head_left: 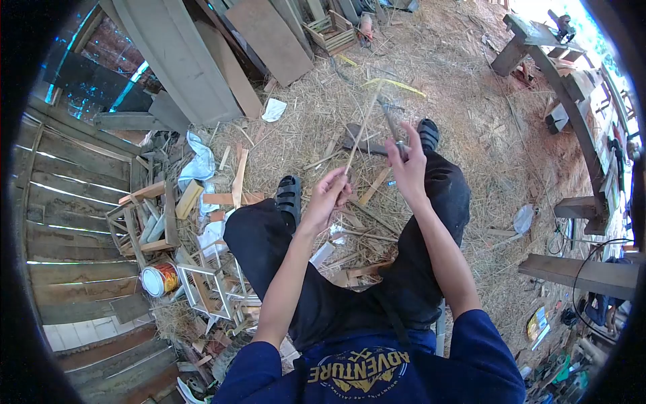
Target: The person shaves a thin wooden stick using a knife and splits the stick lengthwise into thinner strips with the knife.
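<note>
The left hand (328, 194) is closed, thumb and fingers pinching the near end of a stick (363, 126) that points to one o'clock. At its two o'clock, the right hand (409, 167) grips a knife (388, 119) aimed at eleven o'clock

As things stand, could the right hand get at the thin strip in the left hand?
Probably yes: the right hand is close by and nothing visible blocks the thin strip, though that hand holds what looks like a knife.
</note>
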Action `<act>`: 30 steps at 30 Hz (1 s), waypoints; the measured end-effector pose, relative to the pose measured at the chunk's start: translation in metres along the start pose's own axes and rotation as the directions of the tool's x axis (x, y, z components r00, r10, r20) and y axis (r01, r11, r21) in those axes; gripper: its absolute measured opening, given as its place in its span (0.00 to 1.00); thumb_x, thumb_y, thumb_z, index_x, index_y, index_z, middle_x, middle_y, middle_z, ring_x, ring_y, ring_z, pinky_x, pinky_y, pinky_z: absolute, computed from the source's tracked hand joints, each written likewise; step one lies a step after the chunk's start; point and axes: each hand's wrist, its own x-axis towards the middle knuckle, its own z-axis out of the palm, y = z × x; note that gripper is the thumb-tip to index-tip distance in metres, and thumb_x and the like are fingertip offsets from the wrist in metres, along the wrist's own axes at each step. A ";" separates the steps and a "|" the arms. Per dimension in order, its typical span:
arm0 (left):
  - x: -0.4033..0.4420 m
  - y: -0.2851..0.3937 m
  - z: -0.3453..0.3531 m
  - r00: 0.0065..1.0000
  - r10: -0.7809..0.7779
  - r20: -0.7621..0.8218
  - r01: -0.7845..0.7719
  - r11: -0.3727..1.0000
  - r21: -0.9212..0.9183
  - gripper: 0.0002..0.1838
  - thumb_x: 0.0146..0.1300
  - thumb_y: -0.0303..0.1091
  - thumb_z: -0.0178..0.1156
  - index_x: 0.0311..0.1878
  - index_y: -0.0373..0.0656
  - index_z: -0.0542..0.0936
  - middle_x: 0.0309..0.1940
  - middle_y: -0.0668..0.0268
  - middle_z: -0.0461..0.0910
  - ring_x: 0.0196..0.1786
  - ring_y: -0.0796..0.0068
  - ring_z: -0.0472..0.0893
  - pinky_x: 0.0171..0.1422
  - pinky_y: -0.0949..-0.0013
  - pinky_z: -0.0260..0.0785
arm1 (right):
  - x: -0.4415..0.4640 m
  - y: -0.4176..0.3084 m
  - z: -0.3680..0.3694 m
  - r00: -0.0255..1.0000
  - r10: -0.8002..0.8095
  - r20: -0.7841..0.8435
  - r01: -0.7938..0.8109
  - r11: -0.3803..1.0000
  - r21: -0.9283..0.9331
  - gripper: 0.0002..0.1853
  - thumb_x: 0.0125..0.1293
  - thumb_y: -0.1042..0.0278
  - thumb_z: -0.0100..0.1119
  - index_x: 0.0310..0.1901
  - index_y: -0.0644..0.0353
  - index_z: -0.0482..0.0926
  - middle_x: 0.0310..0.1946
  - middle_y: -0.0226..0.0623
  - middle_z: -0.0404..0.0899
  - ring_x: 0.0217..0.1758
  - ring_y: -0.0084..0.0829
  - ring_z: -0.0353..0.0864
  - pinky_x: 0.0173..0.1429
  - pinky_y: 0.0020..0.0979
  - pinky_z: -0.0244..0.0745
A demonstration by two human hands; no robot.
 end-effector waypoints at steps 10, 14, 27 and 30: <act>0.004 0.000 0.000 0.978 0.101 -0.183 -0.124 0.985 -0.122 0.09 0.77 0.34 0.56 0.56 0.45 0.76 0.32 0.73 0.76 0.24 0.89 0.64 0.26 0.79 0.53 | -0.019 0.007 0.035 0.872 -0.150 0.466 0.260 0.948 -0.181 0.25 0.70 0.43 0.63 0.53 0.56 0.73 0.27 0.49 0.81 0.34 0.52 0.85 0.38 0.46 0.75; 0.005 0.005 -0.003 0.976 0.133 -0.170 -0.157 0.978 -0.137 0.04 0.76 0.32 0.57 0.50 0.45 0.76 0.31 0.72 0.76 0.23 0.88 0.64 0.25 0.78 0.52 | -0.017 0.023 0.044 0.839 -0.205 0.504 0.287 0.953 -0.091 0.21 0.73 0.48 0.60 0.50 0.59 0.71 0.32 0.50 0.83 0.39 0.55 0.85 0.42 0.47 0.76; -0.008 0.019 0.002 0.995 0.067 -0.067 -0.078 0.981 -0.180 0.07 0.76 0.34 0.59 0.48 0.40 0.78 0.30 0.74 0.73 0.20 0.93 0.61 0.20 0.80 0.46 | -0.011 0.023 0.029 0.774 -0.303 0.555 0.326 0.944 0.061 0.17 0.73 0.57 0.64 0.49 0.60 0.71 0.35 0.40 0.81 0.37 0.37 0.81 0.42 0.36 0.73; -0.012 0.021 0.004 0.994 0.042 -0.096 -0.057 0.986 -0.158 0.07 0.75 0.33 0.60 0.48 0.40 0.79 0.30 0.74 0.73 0.20 0.94 0.61 0.19 0.82 0.46 | -0.012 0.023 0.026 0.779 -0.264 0.569 0.291 0.956 0.045 0.17 0.72 0.57 0.65 0.48 0.60 0.72 0.34 0.40 0.81 0.37 0.37 0.80 0.42 0.36 0.73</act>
